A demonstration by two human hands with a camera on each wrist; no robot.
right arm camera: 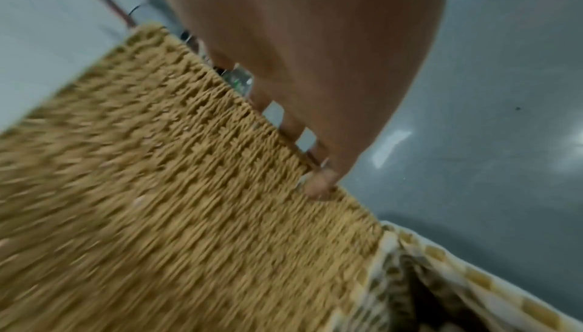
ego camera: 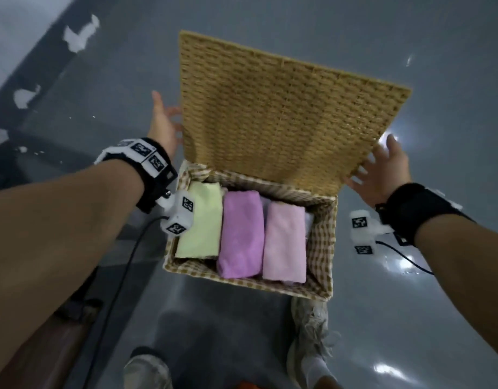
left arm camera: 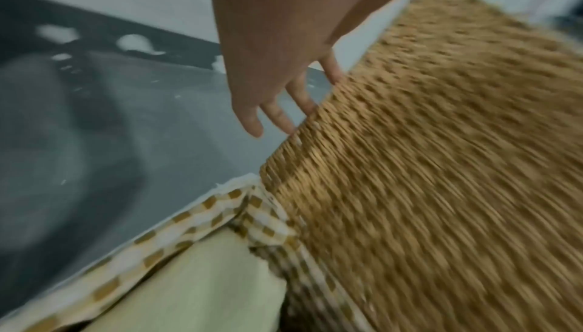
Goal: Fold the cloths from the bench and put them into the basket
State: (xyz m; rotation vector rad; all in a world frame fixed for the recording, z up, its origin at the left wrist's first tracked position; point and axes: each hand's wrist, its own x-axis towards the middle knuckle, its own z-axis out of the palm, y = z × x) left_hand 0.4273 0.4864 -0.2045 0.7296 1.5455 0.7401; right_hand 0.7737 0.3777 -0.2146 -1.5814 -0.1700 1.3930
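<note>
A woven basket (ego camera: 242, 279) with a checked liner stands on the grey floor, its woven lid (ego camera: 284, 108) raised upright behind it. Inside lie three folded cloths side by side: a pale green cloth (ego camera: 200, 220), a purple cloth (ego camera: 240, 234) and a pink cloth (ego camera: 284, 242). My left hand (ego camera: 163, 122) touches the lid's left edge with straight fingers (left arm camera: 299, 90), which reach behind the lid (left arm camera: 441, 163). My right hand (ego camera: 377, 169) rests spread against the lid's right edge; in the right wrist view, one fingertip (right arm camera: 318, 185) lies on the lid's face (right arm camera: 157, 188) and the others are behind it.
My two shoes (ego camera: 146, 369) (ego camera: 312, 332) stand just in front of the basket. A dark skirting strip with white patches (ego camera: 26, 96) runs along the left. Cables hang from both wrist cameras. Glossy grey floor (ego camera: 410, 318) surrounds the basket.
</note>
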